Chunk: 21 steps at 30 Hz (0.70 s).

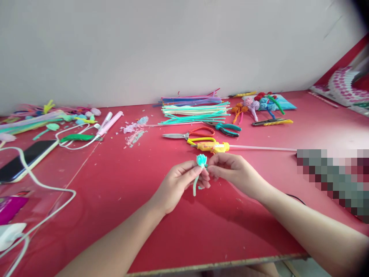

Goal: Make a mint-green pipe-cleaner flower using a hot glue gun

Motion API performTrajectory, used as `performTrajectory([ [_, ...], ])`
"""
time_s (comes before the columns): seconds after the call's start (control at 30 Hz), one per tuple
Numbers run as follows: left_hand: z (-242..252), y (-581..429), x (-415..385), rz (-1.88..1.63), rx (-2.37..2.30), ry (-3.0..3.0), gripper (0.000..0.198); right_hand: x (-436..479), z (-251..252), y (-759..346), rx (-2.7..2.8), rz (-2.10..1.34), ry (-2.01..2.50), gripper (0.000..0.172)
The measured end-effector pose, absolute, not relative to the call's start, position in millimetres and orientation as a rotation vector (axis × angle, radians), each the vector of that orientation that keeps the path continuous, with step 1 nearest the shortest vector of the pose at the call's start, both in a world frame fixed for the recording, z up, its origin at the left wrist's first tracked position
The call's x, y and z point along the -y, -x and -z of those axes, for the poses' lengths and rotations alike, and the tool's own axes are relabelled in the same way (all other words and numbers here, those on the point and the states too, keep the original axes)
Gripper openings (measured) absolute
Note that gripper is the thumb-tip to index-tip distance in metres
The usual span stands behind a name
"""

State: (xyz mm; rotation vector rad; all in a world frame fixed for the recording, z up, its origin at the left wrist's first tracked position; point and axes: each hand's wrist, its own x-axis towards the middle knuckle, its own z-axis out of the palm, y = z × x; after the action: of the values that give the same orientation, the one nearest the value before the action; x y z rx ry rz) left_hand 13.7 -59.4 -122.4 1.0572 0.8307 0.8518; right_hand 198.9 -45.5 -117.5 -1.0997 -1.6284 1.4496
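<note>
A small turquoise pipe-cleaner flower point(201, 160) stands upright in my left hand point(179, 181), pinched between thumb and fingers just below its looped head. Its pale green stem point(195, 186) hangs down beneath the fingers. My right hand point(230, 167) is closed close against the flower's right side. A tiny dark teal bit shows at its fingertips, too small to name. Just behind the hands lies a yellow hot glue gun point(213, 146) with a long clear glue stick in its back. Scissors point(175, 135) with red and yellow handles rest beside it.
Bundles of pipe cleaners point(196, 109) lie along the wall, with teal-handled pliers point(227, 128) before them. Finished pipe-cleaner flowers point(250, 104) and a yellow cutter point(273, 122) are at the right. Leftwards are fluff scraps point(134, 130), a pink wired tool point(109, 124), a phone point(27, 157) and a white cable point(54, 189).
</note>
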Motion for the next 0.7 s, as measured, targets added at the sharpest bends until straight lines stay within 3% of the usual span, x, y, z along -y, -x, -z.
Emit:
performTrajectory([
  [0.4,125,-13,57,-0.734,-1.041,-1.274,0.025,46,108,-208,2.087,-0.741,1.071,0.008],
  [0.7,126,-15,59,-0.728,-1.062,-1.278,0.026,46,113,-207,2.150,-0.592,1.049,0.008],
])
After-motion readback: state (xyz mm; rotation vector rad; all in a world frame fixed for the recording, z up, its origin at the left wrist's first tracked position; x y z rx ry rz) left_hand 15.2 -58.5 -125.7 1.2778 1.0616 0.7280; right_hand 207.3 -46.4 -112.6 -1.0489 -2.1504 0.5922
